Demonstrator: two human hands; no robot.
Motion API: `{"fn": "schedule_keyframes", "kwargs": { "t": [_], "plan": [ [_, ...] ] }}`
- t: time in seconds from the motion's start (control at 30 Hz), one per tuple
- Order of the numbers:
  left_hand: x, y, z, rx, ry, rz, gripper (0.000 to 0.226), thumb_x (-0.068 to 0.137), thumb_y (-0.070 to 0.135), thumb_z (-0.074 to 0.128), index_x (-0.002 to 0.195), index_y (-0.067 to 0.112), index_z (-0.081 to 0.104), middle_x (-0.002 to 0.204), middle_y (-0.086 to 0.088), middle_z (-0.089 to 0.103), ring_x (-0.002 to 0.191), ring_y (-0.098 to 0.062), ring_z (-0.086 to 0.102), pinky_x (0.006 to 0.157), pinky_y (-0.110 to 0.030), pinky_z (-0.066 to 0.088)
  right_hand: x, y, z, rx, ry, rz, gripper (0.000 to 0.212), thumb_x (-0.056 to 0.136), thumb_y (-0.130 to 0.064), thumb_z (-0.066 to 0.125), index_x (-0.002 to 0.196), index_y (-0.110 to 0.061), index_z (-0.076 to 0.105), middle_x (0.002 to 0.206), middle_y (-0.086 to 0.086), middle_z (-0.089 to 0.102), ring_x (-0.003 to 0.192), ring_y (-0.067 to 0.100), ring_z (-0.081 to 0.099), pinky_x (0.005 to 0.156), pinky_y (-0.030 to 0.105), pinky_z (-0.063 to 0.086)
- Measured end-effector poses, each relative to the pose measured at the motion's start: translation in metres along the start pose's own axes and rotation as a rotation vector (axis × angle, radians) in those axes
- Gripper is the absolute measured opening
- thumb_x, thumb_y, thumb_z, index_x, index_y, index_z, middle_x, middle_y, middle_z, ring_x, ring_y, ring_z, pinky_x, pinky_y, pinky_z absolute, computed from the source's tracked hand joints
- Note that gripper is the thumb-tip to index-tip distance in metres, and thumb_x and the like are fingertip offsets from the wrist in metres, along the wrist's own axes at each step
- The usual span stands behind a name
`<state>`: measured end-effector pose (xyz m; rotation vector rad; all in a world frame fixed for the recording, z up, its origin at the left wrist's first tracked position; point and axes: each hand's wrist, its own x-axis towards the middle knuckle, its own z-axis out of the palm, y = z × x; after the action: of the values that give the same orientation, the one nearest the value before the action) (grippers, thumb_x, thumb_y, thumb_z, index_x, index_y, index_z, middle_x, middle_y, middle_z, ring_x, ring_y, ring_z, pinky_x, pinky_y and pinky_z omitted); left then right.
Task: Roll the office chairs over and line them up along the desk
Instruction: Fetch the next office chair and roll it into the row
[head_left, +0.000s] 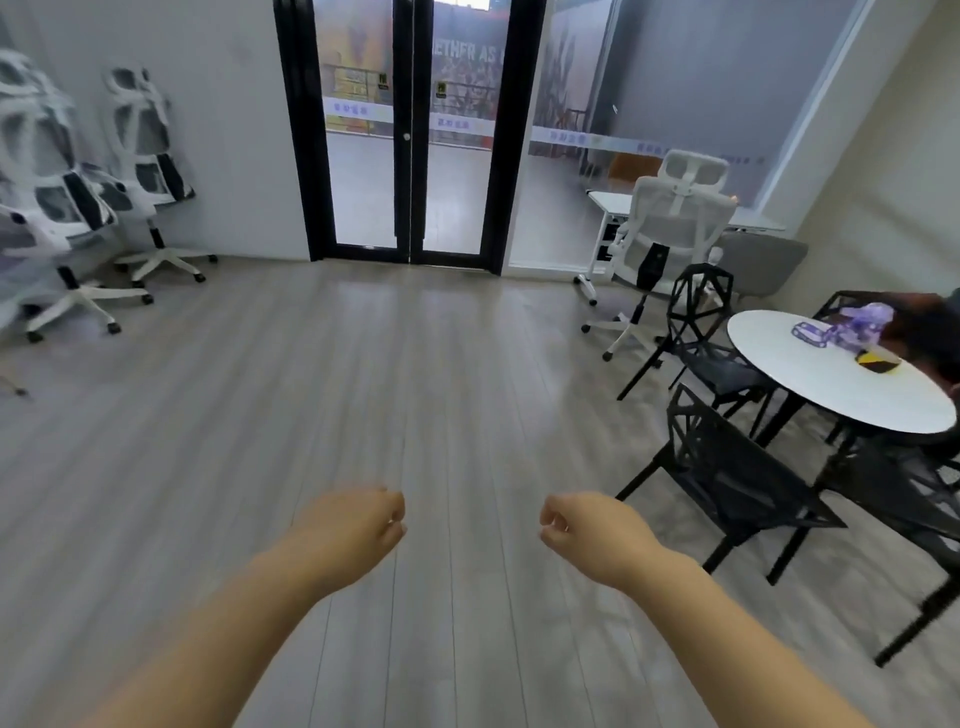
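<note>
A grey wood-plank floor with a dull sheen fills most of the view. At the far wall stand black-framed glass doors; the lettering behind the glass is only partly readable.

Two office chairs sit against the left wall, well away from the desk. Both have white frames, mesh backs and five-star bases on castors. The nearer chair is blurred and cut off by the left edge, and the farther chair stands just beside it. A third office chair, white with a headrest, stands against the long white worktop at the right, hiding much of it.

The round white worktop is glossy and cut off at the right. Angular black lattice chairs stand around it. On it lies a crumpled purple thing, too blurred to identify.

The left hand and right hand reach forward over the floor. Their fingers are loosely curled inward, mostly hidden behind the knuckles, and hold nothing.
</note>
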<state>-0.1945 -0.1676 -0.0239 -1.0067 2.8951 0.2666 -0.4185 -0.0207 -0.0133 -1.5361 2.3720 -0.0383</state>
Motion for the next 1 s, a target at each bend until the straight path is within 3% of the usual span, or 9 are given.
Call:
{"fn": "schedule_keyframes", "kwargs": {
  "t": [0.17,0.3,0.47,0.87,1.0],
  "plan": [
    [0.130,-0.046,-0.004,-0.012,0.002,0.015,0.026,0.097,0.039,0.036,0.105,0.023,0.054,0.099,0.007,0.056,0.085,-0.013,0.051,0.068,-0.026,0.036,0.130,0.012,-0.019,0.010,-0.024,-0.022,0.026,0.095,-0.039,0.044,0.112,-0.023,0.057,0.109,-0.004,0.062,0.091,0.016,0.056,0.071,0.028,0.044],
    [0.242,-0.090,-0.024,0.014,0.035,0.063,0.026,0.096,0.039,0.036,0.105,0.023,0.055,0.104,0.006,0.059,0.080,-0.012,0.047,0.064,-0.026,0.031,0.235,0.021,-0.050,0.051,-0.018,0.044,0.024,0.094,-0.039,0.046,0.108,-0.024,0.058,0.106,-0.004,0.062,0.091,0.016,0.057,0.078,0.031,0.050],
    [0.378,-0.122,-0.066,0.032,0.020,0.133,0.027,0.097,0.037,0.034,0.103,0.019,0.054,0.103,0.004,0.058,0.080,-0.014,0.048,0.061,-0.028,0.031,0.346,0.043,-0.095,0.085,-0.004,0.091,0.021,0.095,-0.038,0.045,0.103,-0.023,0.059,0.102,-0.005,0.062,0.087,0.016,0.057,0.075,0.032,0.050],
    [0.695,-0.086,-0.081,0.065,-0.056,0.297,0.027,0.096,0.040,0.034,0.107,0.024,0.053,0.107,0.006,0.057,0.094,-0.016,0.054,0.070,-0.027,0.039,0.565,0.207,-0.166,0.111,0.023,0.215,0.024,0.095,-0.036,0.045,0.106,-0.021,0.060,0.106,-0.003,0.062,0.089,0.017,0.056,0.076,0.032,0.047],
    [0.813,-0.051,-0.100,0.093,-0.014,0.315,0.028,0.097,0.040,0.034,0.109,0.024,0.053,0.109,0.007,0.058,0.097,-0.016,0.055,0.069,-0.026,0.034,0.647,0.282,-0.204,0.123,0.038,0.211,0.023,0.094,-0.035,0.044,0.106,-0.022,0.060,0.102,-0.004,0.060,0.084,0.016,0.052,0.069,0.029,0.041]
  ]
}}
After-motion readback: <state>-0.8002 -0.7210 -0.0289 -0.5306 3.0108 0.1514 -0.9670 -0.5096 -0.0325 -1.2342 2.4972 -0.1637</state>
